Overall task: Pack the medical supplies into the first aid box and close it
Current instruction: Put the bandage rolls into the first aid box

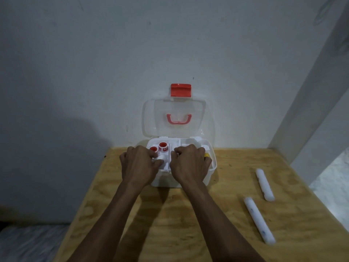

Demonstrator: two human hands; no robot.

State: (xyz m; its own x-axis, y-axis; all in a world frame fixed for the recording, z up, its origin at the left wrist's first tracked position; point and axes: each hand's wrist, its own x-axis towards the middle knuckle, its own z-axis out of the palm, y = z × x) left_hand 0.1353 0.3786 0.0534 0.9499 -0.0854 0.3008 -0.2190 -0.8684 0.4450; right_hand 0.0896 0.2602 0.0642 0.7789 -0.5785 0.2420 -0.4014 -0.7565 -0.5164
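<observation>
Box [188, 181]: open on surface [188, 224]. Left hand [138, 165] grip clamped on a white roll [159, 159] inside; right hand [189, 165] curled, contents unclear. 2 rolls [264, 184] outside: light, soft; hold mid-length.

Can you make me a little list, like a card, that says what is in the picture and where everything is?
box: white first aid box, on the wooden table, by the wall
lid: clear lid open, standing up, red latch on top
inside: two red-capped rolls in the left part
left hand: left hand in the box, on a white item
right hand: right hand over the right part
not packed: two long white rolls on the table, at right
</observation>
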